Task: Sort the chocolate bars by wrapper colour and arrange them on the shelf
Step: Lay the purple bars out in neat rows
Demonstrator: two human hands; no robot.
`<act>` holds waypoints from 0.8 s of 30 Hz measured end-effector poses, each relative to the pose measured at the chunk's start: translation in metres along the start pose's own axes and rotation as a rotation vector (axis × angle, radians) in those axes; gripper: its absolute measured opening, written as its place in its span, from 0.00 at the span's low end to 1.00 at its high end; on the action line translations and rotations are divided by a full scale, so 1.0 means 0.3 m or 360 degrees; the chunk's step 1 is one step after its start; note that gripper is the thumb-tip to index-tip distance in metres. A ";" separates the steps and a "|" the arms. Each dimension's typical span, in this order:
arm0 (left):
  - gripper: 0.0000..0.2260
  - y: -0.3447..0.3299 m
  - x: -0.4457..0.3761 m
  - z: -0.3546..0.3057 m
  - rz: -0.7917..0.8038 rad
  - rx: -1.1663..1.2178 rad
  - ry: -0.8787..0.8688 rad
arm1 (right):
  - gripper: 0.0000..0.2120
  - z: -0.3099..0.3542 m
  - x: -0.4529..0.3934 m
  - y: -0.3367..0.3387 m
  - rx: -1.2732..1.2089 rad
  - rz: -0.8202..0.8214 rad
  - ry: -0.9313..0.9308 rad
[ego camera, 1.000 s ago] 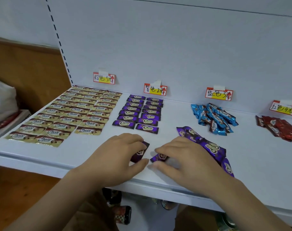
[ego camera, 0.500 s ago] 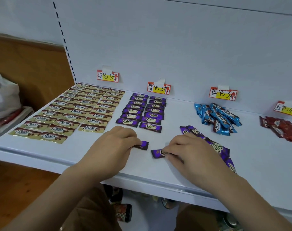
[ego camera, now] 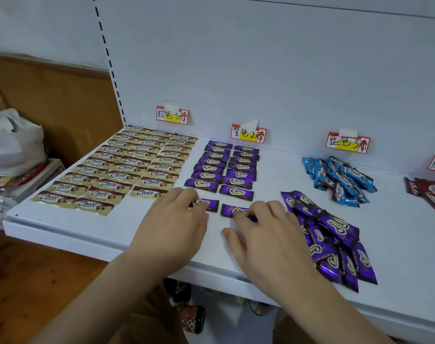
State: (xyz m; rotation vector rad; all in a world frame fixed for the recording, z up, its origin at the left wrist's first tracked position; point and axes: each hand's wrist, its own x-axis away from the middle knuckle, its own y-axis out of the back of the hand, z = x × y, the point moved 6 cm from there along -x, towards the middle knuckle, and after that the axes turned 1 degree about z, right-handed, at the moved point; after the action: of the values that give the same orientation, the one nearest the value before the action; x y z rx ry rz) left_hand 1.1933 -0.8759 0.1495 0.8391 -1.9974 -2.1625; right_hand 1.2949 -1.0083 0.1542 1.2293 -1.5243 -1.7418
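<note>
Two bare hands are working at the front of the white metal shelf [ego camera: 62, 234], just below the two neat columns of purple foil-wrapped chocolate bars [ego camera: 226, 167]. Using those columns as the landmark: the left hand [ego camera: 171, 229] is lying flat with its fingers [ego camera: 186, 197] pressing down on a purple bar [ego camera: 206, 204] at the foot of the left column, not pinching it. The right hand [ego camera: 268, 234] is holding its fingers [ego camera: 246, 214] close together on a second purple bar [ego camera: 235, 210] at the foot of the right column. Both bars are lying flat with their long axes running left to right, parallel to the rows above them, the printed side facing up.

To the left of the purple columns, gold-and-brown wrapped bars [ego camera: 127, 167] are lying in three tidy columns, all with long axes left to right. To the right of them, near the shelf's front edge, a loose heap of purple bars [ego camera: 330, 234] is pointing many ways. Farther right, a jumbled pile of blue-wrapped bars [ego camera: 340, 180] is sitting near the back panel, and red-wrapped bars [ego camera: 429, 192] are lying at the picture's edge. Red-and-yellow paper price tags [ego camera: 248, 134] are standing taped to the back panel, one above each group.
</note>
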 end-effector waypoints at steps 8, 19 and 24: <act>0.18 -0.033 -0.026 0.041 0.0095 0.0081 0.0000 | 0.24 0.029 -0.042 -0.017 -0.0033 -0.0003 -0.0113; 0.22 -0.054 -0.015 0.044 0.0084 0.0162 0.0027 | 0.26 0.033 -0.043 -0.031 -0.0108 0.0098 -0.0119; 0.24 -0.058 -0.017 0.044 0.0133 0.0197 0.0040 | 0.27 0.034 -0.045 -0.032 -0.0109 0.0125 -0.0126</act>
State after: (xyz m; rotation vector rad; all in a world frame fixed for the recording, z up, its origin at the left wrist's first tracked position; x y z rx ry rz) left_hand 1.1970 -0.8593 0.1350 0.7782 -2.1324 -1.9919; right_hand 1.2938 -0.9898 0.1485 1.0641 -1.5231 -1.7953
